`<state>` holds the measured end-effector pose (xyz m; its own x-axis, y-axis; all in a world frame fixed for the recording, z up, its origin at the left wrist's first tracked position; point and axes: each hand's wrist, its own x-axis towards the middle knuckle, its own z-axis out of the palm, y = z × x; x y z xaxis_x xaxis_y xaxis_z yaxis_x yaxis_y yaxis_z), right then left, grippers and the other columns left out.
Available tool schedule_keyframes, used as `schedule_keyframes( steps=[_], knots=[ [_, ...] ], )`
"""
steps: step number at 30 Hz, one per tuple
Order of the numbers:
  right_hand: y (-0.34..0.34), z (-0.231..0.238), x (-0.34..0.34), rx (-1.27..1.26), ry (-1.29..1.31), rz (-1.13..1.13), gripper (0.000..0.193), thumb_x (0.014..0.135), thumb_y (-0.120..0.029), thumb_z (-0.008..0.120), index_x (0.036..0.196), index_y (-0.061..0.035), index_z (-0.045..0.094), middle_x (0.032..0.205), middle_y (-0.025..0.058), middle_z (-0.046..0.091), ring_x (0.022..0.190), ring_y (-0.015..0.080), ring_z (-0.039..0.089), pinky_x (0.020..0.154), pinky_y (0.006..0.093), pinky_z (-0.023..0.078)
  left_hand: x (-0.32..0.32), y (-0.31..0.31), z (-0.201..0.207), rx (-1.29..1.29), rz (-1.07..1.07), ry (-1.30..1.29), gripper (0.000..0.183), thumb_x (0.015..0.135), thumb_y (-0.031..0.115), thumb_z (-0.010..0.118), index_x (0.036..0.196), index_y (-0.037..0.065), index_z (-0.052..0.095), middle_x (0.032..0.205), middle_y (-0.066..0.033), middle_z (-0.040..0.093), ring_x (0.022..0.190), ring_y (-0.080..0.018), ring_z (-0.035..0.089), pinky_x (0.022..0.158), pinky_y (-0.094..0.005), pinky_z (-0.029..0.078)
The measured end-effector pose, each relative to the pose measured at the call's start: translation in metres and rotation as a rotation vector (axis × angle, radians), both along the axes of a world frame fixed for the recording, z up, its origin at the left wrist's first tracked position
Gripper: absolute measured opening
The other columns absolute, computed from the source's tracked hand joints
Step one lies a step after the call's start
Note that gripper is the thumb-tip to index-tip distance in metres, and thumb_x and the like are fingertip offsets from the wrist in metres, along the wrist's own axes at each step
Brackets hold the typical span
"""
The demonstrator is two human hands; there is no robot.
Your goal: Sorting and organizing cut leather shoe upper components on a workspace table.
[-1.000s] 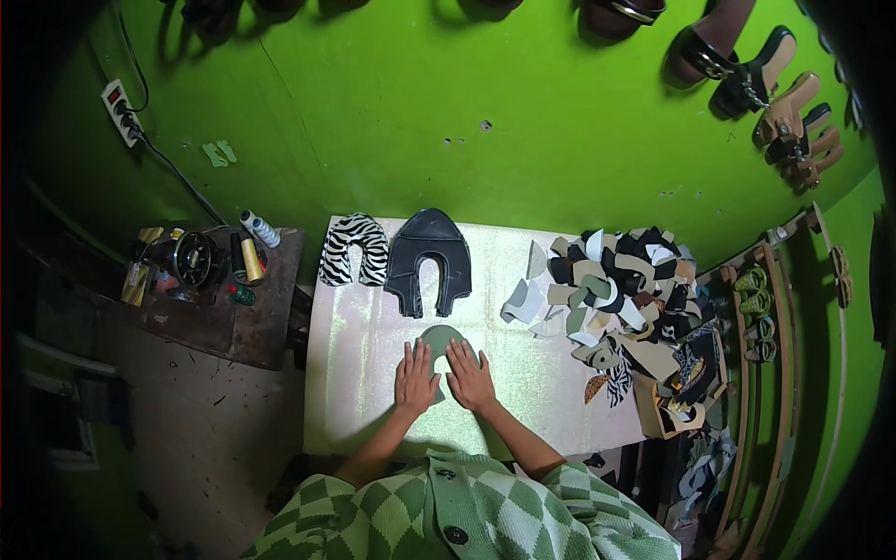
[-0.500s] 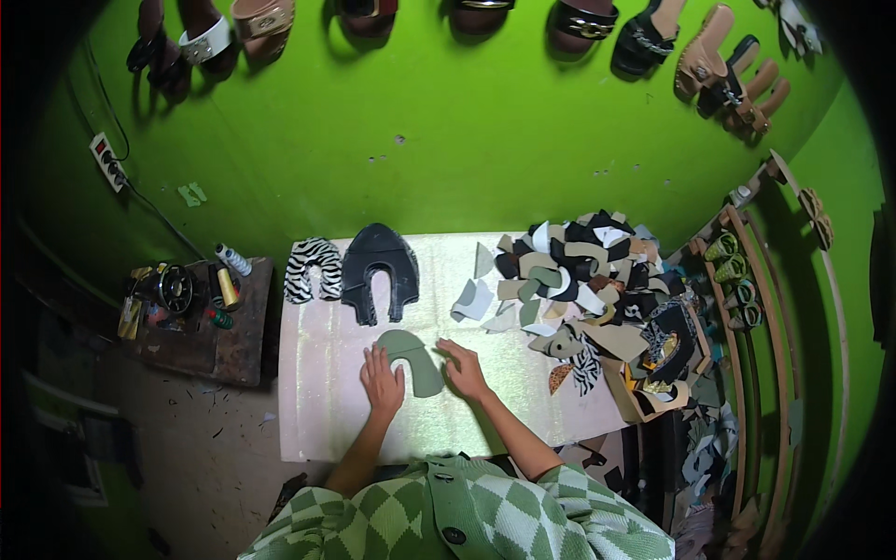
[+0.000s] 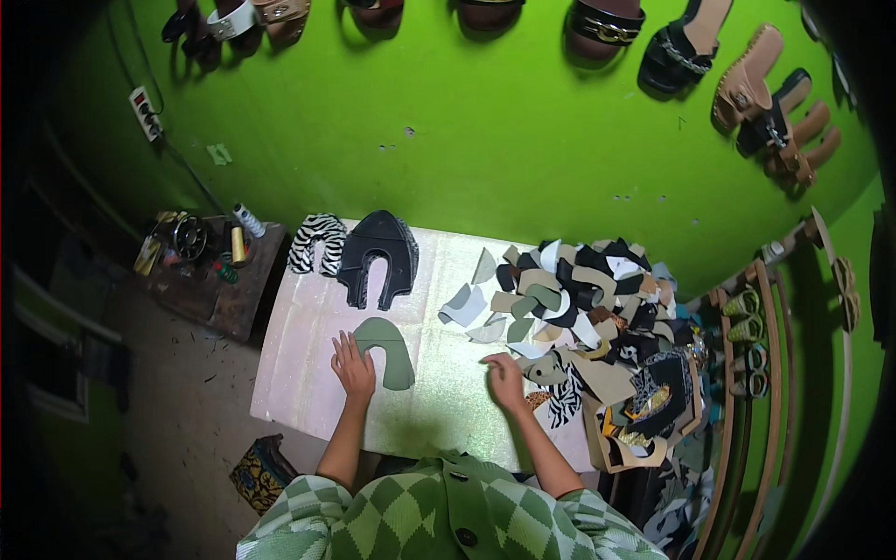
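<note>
A green arch-shaped piece (image 3: pixel 398 364) of sheet material lies flat on the pale tabletop (image 3: pixel 448 415). Against its left edge rests my left hand (image 3: pixel 355 370), fingers stretched out and grasping nothing. My right hand (image 3: pixel 507 383) hovers apart from it, by the left edge of the scrap pile, beside an olive piece (image 3: pixel 544 368). Its index finger points out while the others bend, and nothing shows in them. Beyond the green piece lies a black arch-shaped piece (image 3: pixel 399 245) with a long slot. A zebra-striped arch-shaped piece (image 3: pixel 304 245) sits at its left.
Many cut scraps (image 3: pixel 597 275) heap on the right of the table, next to an open box (image 3: pixel 597 439) of pieces. A dark side table (image 3: pixel 233 303) with thread spools stands left. Sandals (image 3: pixel 747 84) hang on the green wall; a wooden rack (image 3: pixel 767 373) stands right.
My right hand has moved right, from beside the green piece to the scrap pile. My left hand stays at the green piece's left edge. The whole view has shifted and tilted.
</note>
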<state>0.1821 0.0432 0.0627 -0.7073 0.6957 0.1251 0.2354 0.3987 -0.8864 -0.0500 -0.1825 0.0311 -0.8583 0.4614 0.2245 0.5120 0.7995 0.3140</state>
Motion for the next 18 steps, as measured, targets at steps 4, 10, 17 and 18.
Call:
schedule_keyframes(
  steps=[4,10,17,18],
  knots=[
    [-0.034,-0.004,-0.061,0.017,0.014,0.248,0.030,0.079,-0.001,0.045,0.104,-0.0001,0.061,0.100,0.0188,0.058,0.095,0.0334,0.056,0.087,0.0365,0.044,0.013,-0.015,0.002,-0.010,-0.013,-0.001,0.057,0.088,0.021,0.048,0.139,0.000,0.032,0.147,-0.0172,0.028,0.136,-0.0352,0.021,0.104,-0.0458,0.020],
    [-0.075,-0.027,-0.130,0.038,-0.094,0.211,0.043,0.078,0.001,0.045,0.120,0.0030,0.052,0.112,0.0206,0.052,0.105,0.0355,0.052,0.094,0.0372,0.041,0.013,-0.021,0.003,-0.035,-0.147,-0.055,0.058,0.086,0.021,0.052,0.137,-0.001,0.036,0.146,-0.0167,0.030,0.135,-0.0381,0.022,0.102,-0.0465,0.024],
    [-0.095,-0.020,-0.151,0.061,-0.128,0.159,0.042,0.077,0.002,0.045,0.118,0.0029,0.054,0.110,0.0202,0.053,0.103,0.0353,0.052,0.093,0.0379,0.041,-0.007,-0.028,-0.009,-0.098,-0.235,-0.014,0.060,0.087,0.026,0.052,0.138,0.000,0.035,0.146,-0.0156,0.029,0.135,-0.0362,0.023,0.102,-0.0456,0.024],
    [-0.098,-0.020,-0.152,0.081,-0.119,0.147,0.041,0.077,0.002,0.045,0.117,0.0027,0.055,0.108,0.0197,0.054,0.102,0.0350,0.052,0.093,0.0379,0.041,-0.007,-0.031,-0.011,-0.097,-0.239,-0.018,0.060,0.087,0.026,0.052,0.138,0.000,0.035,0.146,-0.0156,0.029,0.135,-0.0362,0.023,0.102,-0.0456,0.024]
  ],
)
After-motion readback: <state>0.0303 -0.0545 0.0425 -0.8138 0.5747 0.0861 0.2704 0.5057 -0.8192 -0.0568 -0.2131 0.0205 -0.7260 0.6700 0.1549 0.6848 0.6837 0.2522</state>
